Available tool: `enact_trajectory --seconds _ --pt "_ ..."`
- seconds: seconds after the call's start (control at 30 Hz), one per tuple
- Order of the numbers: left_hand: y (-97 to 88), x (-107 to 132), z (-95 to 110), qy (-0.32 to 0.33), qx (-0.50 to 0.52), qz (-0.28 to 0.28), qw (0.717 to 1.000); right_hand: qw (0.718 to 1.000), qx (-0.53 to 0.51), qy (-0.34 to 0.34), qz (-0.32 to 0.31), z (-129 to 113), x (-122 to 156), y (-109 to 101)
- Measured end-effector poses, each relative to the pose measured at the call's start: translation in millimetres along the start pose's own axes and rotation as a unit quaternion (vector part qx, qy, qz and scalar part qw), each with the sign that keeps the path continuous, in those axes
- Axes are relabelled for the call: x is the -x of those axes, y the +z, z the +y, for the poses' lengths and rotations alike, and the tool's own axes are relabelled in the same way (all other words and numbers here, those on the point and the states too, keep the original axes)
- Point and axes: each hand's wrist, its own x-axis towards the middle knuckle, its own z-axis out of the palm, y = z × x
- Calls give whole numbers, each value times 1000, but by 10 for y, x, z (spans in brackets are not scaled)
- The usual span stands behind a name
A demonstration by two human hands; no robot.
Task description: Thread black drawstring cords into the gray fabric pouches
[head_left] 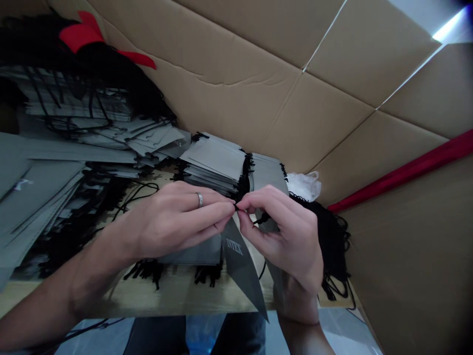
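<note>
My left hand [177,219], with a ring on one finger, and my right hand [286,231] meet fingertip to fingertip over the table. Both pinch a thin black cord [236,207], of which only a short dark bit shows between them. Below the fingertips a grey card [240,266] printed "INTEX" hangs at a slant past the table's front edge. More black cord [261,219] pokes out under my right fingers. Behind my left wrist lies a flat grey stack of cards [195,254] with black cord ends sticking out in front.
Corded grey card stacks [218,158] stand at the back. Larger grey piles [48,192] fill the left, with a red strip [81,37] on black cords above. A black cord bundle [330,241] and clear plastic bag [305,186] lie right. Cardboard walls [221,59] enclose the table.
</note>
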Motion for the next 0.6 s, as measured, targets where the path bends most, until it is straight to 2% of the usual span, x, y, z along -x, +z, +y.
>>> enact_trajectory --seconds 0.23,0.6 --pt "-60 -19 26 -37 15 -9 999 999 -26 34 -6 15 -14 -64" --pt "-30 -24 16 -5 30 -20 999 997 -37 53 -29 35 -25 -78"
